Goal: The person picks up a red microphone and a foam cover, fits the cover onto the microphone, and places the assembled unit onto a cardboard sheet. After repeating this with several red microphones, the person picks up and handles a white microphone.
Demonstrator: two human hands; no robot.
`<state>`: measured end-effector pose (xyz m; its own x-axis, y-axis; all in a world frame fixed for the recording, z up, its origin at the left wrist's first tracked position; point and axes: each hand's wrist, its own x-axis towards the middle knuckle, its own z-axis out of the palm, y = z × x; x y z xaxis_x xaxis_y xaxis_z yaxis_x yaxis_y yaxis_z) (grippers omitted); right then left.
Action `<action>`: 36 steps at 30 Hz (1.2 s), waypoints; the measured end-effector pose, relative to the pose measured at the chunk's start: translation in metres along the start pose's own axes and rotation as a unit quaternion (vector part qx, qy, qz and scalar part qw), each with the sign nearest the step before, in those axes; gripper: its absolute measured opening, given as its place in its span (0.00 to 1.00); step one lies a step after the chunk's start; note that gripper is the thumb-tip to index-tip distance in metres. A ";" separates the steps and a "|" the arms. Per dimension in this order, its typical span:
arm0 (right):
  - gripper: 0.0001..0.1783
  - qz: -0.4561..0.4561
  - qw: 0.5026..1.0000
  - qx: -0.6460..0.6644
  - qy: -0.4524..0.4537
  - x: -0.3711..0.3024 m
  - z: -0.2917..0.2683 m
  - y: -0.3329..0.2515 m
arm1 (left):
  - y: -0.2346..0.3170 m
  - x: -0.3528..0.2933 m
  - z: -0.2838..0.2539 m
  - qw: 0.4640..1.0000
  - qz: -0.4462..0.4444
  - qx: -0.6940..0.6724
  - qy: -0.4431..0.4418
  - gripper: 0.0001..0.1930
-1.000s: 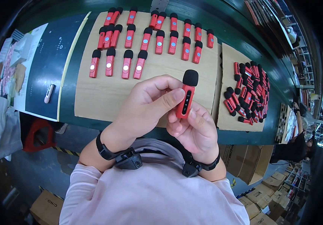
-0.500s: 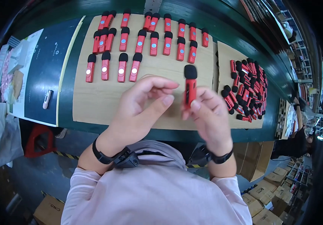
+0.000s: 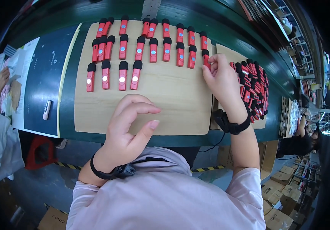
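Right hand: the right hand (image 3: 221,78) reaches to the upper right of the frame, its fingertips pinched around a small red stick-shaped microphone with a black foam head (image 3: 205,58) at the right end of the rows.
Held microphone: it sits at the right edge of the pale wooden board (image 3: 172,99), just beside the last pieces of the middle row — whether it already rests on the board cannot be told.
Left hand: the left hand (image 3: 128,128) hovers in the centre of the frame over the board's near edge, fingers loosely curled, thumb out, holding nothing.
Rows: red microphones with black heads (image 3: 146,46) lie in three rows across the upper part of the board, heads pointing away from the person.
Pile: a loose heap of the same red microphones (image 3: 254,84) lies on a second wooden board at the right, just beyond the right hand.
Left of frame: a dark green mat (image 3: 42,84) carries a small white and pink stick-shaped device (image 3: 47,109).
Wrists: each wears a black band.
Table: a dark green worktop (image 3: 226,28) — it bears both boards.
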<state>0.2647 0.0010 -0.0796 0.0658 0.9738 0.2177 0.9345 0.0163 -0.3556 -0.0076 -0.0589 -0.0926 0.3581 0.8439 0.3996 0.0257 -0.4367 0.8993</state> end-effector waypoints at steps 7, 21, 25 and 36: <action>0.13 0.007 1.000 0.001 -0.009 -0.009 -0.017 0.012 | -0.006 0.000 0.004 1.000 -0.004 -0.005 -0.002 0.09; 0.09 0.082 0.995 0.042 -0.044 -0.095 -0.049 0.085 | -0.006 0.007 0.016 1.000 -0.007 -0.013 -0.027 0.09; 0.10 0.039 0.999 0.010 0.005 -0.097 -0.037 0.076 | -0.005 0.009 0.020 0.999 0.001 -0.012 -0.037 0.08; 0.11 0.121 0.986 0.081 -0.086 -0.099 -0.044 0.076 | 0.001 0.006 0.018 0.999 0.003 -0.004 -0.042 0.09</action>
<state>0.3448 -0.1038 -0.0877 0.2062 0.9775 -0.0435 0.8296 -0.1982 -0.5220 0.0118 -0.0595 -0.0925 0.4357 0.8114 0.3897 0.0148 -0.4393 0.8982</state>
